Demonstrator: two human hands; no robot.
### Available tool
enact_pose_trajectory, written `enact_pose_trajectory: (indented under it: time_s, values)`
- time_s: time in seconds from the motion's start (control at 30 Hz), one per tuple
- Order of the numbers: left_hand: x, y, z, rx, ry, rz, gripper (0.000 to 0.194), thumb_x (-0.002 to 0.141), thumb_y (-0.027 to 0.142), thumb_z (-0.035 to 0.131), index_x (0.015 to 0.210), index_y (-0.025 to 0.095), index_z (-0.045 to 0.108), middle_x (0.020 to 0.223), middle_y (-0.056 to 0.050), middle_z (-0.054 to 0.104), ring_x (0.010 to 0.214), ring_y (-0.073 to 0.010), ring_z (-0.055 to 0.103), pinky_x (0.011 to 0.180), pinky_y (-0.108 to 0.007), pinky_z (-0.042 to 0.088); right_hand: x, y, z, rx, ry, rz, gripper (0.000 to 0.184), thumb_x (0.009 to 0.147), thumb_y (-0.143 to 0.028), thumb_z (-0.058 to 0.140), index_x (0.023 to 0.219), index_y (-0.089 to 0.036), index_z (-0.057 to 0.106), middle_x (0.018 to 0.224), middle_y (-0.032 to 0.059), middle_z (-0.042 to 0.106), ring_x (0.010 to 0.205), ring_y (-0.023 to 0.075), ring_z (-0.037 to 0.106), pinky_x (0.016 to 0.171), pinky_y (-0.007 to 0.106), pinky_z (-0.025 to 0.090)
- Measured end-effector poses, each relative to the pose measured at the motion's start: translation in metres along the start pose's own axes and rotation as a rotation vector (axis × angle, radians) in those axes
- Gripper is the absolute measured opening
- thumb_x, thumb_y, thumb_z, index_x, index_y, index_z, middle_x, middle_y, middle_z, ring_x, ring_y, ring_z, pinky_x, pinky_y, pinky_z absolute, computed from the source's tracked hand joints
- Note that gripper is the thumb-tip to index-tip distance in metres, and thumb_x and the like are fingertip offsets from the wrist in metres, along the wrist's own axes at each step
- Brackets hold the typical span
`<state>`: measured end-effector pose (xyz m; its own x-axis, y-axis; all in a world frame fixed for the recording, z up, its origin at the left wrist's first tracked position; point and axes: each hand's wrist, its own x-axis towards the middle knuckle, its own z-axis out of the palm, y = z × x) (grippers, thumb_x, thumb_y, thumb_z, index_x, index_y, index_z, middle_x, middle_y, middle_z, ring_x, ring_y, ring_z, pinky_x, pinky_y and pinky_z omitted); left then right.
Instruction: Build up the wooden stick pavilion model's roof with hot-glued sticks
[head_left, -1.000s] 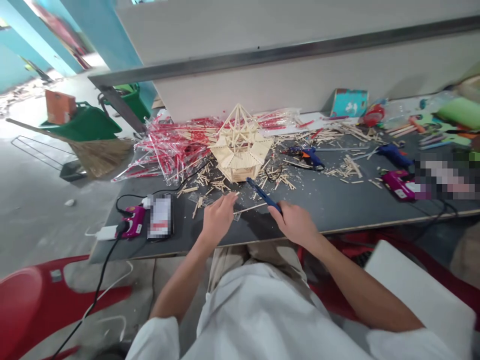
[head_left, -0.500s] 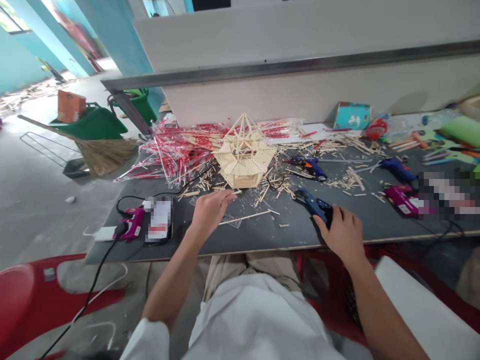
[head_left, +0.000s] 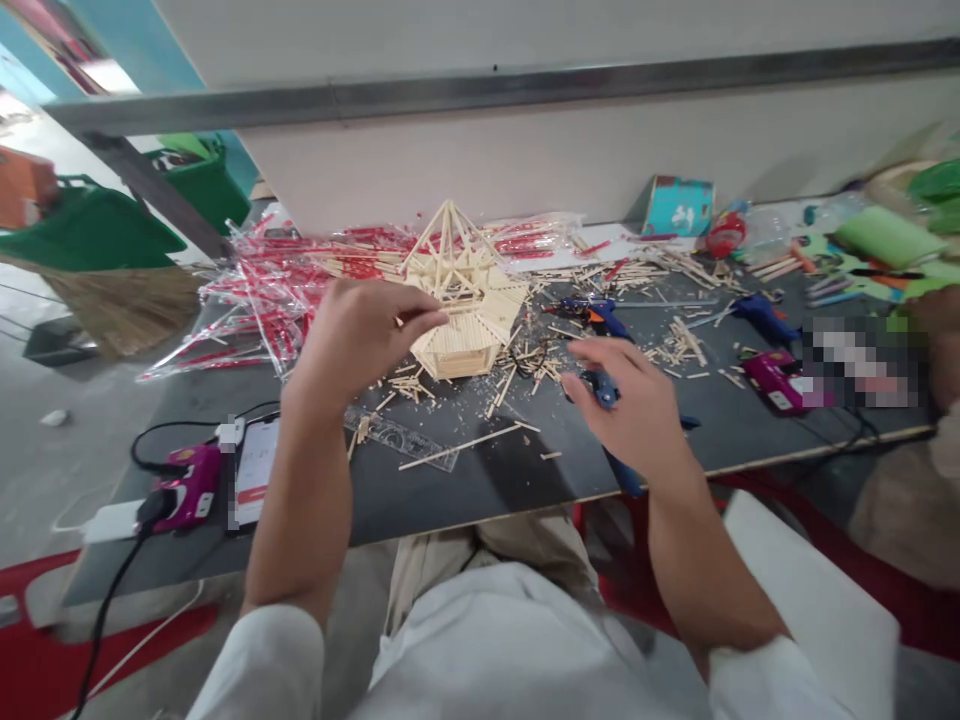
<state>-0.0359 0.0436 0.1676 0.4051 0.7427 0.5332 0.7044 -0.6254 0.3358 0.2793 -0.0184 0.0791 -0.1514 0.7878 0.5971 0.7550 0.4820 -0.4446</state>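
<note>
A small pavilion model (head_left: 459, 360) built of pale wooden sticks stands on the dark table (head_left: 510, 510), its pointed roof frame uppermost. My left hand (head_left: 349, 335) reaches over its left front, thumb and fingers pinched at the slatted roof. Whatever lies between those fingertips is too small to make out. Over the blue hand cutter (head_left: 606, 390) hovers my right hand (head_left: 630, 410), fingers apart and holding nothing. The hand covers the middle of the cutter. A clear ruler (head_left: 401, 440) and a long thin stick (head_left: 465, 450) lie in front of the model.
Red-striped plastic wrappers (head_left: 262, 290) spread at the back left. Blue glue guns (head_left: 765, 318) and cut sticks (head_left: 686, 340) lie to the right. Purple power adapters (head_left: 191, 490) and a phone (head_left: 255, 465) sit at the left. Another person's arm (head_left: 941, 345) shows at the right edge.
My left hand has risen from the table before the model to its roof. My right hand has let go of the cutter and moved slightly left above it. The view has shifted right.
</note>
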Motion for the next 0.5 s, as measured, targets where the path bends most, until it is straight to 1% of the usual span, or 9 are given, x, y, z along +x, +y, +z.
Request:
enact_pose_trajectory:
  time_s: [0.03,0.07,0.1,0.17,0.23,0.27,0.33,0.4,0.5]
  values:
    - [0.004,-0.003,-0.001,-0.008,0.026,-0.002,0.02,0.098,0.038,0.074,0.095,0.021,0.084,0.084,-0.002,0.083,0.069,-0.0157,0.072,0.069,-0.031,0.051,0.021,-0.014,0.001,0.076,0.018,-0.049,0.031,0.101,-0.031,0.064,0.131,-0.024,0.067,0.127,0.0106,0.07,0.104,0.0218,0.072,0.099,0.04,0.06]
    - [0.007,-0.006,0.0,-0.012,0.038,-0.001,0.02,0.097,0.04,0.075,0.094,0.022,0.084,0.082,-0.001,0.082,0.067,-0.0152,0.071,0.068,-0.032,0.05,0.041,-0.026,0.004,0.134,0.023,-0.078,0.033,0.103,-0.029,0.062,0.135,-0.024,0.065,0.129,0.0103,0.068,0.099,0.0197,0.072,0.095,0.039,0.061]
    - [0.01,-0.009,0.001,-0.015,0.046,0.005,0.021,0.096,0.041,0.076,0.093,0.022,0.084,0.08,0.0,0.081,0.065,-0.0143,0.069,0.067,-0.032,0.05,0.06,-0.035,0.007,0.159,0.018,-0.122,0.033,0.104,-0.028,0.06,0.137,-0.025,0.065,0.13,0.0104,0.067,0.1,0.0201,0.071,0.094,0.04,0.061]
    - [0.015,-0.015,0.007,-0.029,0.044,0.031,0.022,0.095,0.043,0.077,0.091,0.022,0.083,0.077,0.002,0.08,0.063,-0.0123,0.066,0.065,-0.03,0.048,0.092,-0.047,0.015,0.112,-0.015,-0.194,0.031,0.104,-0.028,0.06,0.134,-0.024,0.066,0.132,0.011,0.066,0.122,0.0265,0.065,0.107,0.048,0.055]
    - [0.019,-0.021,0.014,-0.04,0.053,0.042,0.02,0.095,0.041,0.077,0.089,0.022,0.082,0.075,0.004,0.078,0.061,-0.0109,0.064,0.065,-0.029,0.047,0.116,-0.052,0.024,0.052,-0.057,-0.233,0.025,0.102,-0.03,0.063,0.126,-0.025,0.07,0.133,0.0094,0.064,0.133,0.0313,0.057,0.116,0.057,0.046]
    - [0.02,-0.023,0.017,-0.039,0.06,0.035,0.019,0.096,0.039,0.076,0.089,0.023,0.081,0.074,0.005,0.078,0.061,-0.0108,0.064,0.064,-0.029,0.046,0.125,-0.052,0.028,0.029,-0.078,-0.239,0.021,0.102,-0.03,0.065,0.121,-0.025,0.072,0.133,0.0087,0.064,0.136,0.0326,0.055,0.118,0.059,0.043]
    - [0.022,-0.026,0.022,-0.024,0.083,0.01,0.018,0.098,0.039,0.074,0.089,0.024,0.081,0.076,0.004,0.078,0.063,-0.0118,0.066,0.066,-0.029,0.046,0.138,-0.051,0.036,0.012,-0.113,-0.24,0.015,0.102,-0.028,0.064,0.113,-0.024,0.074,0.133,0.0086,0.063,0.136,0.0329,0.054,0.119,0.059,0.041]
    - [0.023,-0.029,0.024,-0.012,0.114,-0.009,0.019,0.099,0.04,0.072,0.09,0.025,0.08,0.078,0.003,0.079,0.066,-0.0129,0.068,0.067,-0.029,0.046,0.147,-0.048,0.044,0.036,-0.135,-0.247,0.013,0.103,-0.026,0.062,0.108,-0.022,0.073,0.131,0.0091,0.064,0.134,0.0306,0.055,0.118,0.055,0.042]
    - [0.024,-0.032,0.023,-0.013,0.11,-0.024,0.019,0.101,0.04,0.069,0.093,0.026,0.08,0.084,0.001,0.081,0.07,-0.0137,0.07,0.07,-0.029,0.048,0.155,-0.044,0.055,0.124,-0.172,-0.269,0.011,0.104,-0.027,0.063,0.103,-0.021,0.073,0.127,0.0089,0.066,0.127,0.0265,0.06,0.113,0.048,0.046]
